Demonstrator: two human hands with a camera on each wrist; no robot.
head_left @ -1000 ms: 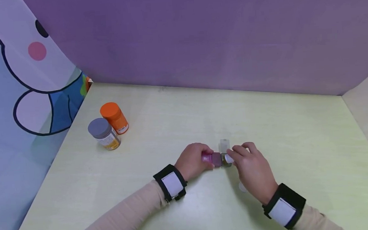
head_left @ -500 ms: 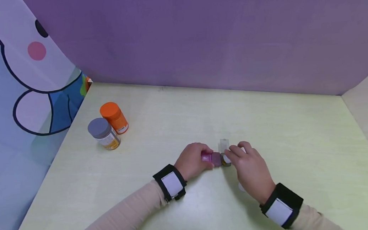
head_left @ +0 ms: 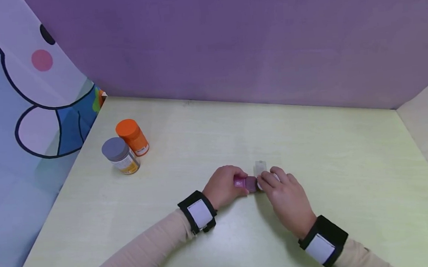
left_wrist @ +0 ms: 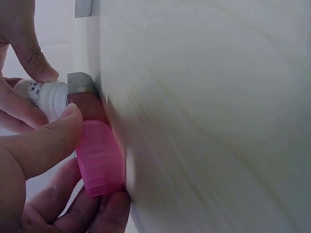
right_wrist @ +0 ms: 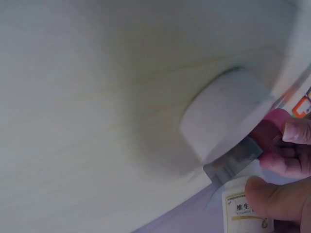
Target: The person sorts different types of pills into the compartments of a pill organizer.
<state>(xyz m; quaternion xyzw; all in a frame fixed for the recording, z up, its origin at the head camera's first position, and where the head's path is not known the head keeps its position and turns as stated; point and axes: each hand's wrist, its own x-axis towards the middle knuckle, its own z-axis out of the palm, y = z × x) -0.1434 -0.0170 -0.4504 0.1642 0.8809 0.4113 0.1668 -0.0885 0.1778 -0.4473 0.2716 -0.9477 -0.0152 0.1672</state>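
My left hand grips the pink end of a small pill box lying on the table. Next to the pink part come a reddish section and a greyish clear one; a clear lid stands flipped away at the far side. A small white pill bottle with a vitamin label is pinched between the thumb and fingers of my right hand. The bottle is tipped, its mouth right at the clear section, and fingers mostly hide it in the head view. Whether pills are inside that section is hidden.
An orange-capped bottle and a grey-lidded jar stand together at the left of the pale table. Close to the right wrist camera is a blurred white rounded object. A purple panel rises behind the table.
My right hand has shifted left with the bottle, which now covers the clear section. A white round piece under that hand has passed out of sight. My left hand holds still.
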